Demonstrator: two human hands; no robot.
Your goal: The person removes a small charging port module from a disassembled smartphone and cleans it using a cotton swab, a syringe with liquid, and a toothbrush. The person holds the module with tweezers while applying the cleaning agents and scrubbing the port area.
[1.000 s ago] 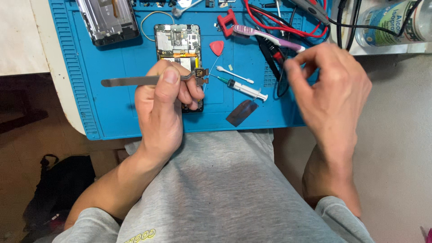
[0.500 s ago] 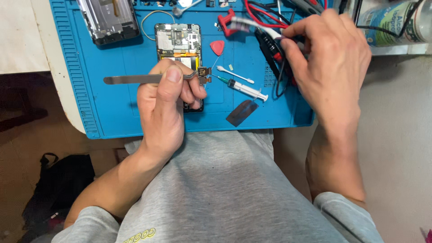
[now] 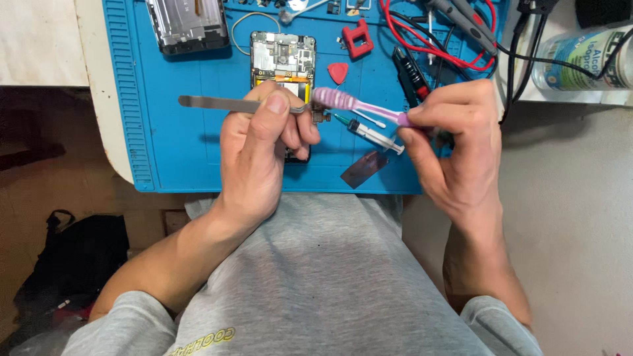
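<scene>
Left hand [image 3: 260, 155] pinched long flat steel tweezers [image 3: 217, 103] between thumb and curled fingers, tips pointing right, over the lower end of the opened phone with its bare circuit board [image 3: 282, 62]. A small part sat at the tweezer tips, just right of the phone's lower edge; too small to tell what it was. Right hand [image 3: 455, 148] was closed around the handle of a pink and lilac plastic toothbrush [image 3: 349, 105], its head touching that part at the tweezer tips.

My read on doing this well: light, short strokes away from the tweezer grip, tweezers kept steady and low over the blue silicone work mat [image 3: 171, 138] (a dropped part would be hard to find on the grey lap below).

Packages and labels, relative to the phone:
- clear plastic bottle with a green and blue label [image 3: 580, 59], lying on its side well to the right, off the mat
- small syringe with a green tip [image 3: 369, 132], just right and below
- red triangular pick [image 3: 338, 71], just right
- small red block tool [image 3: 357, 38], upper right
</scene>
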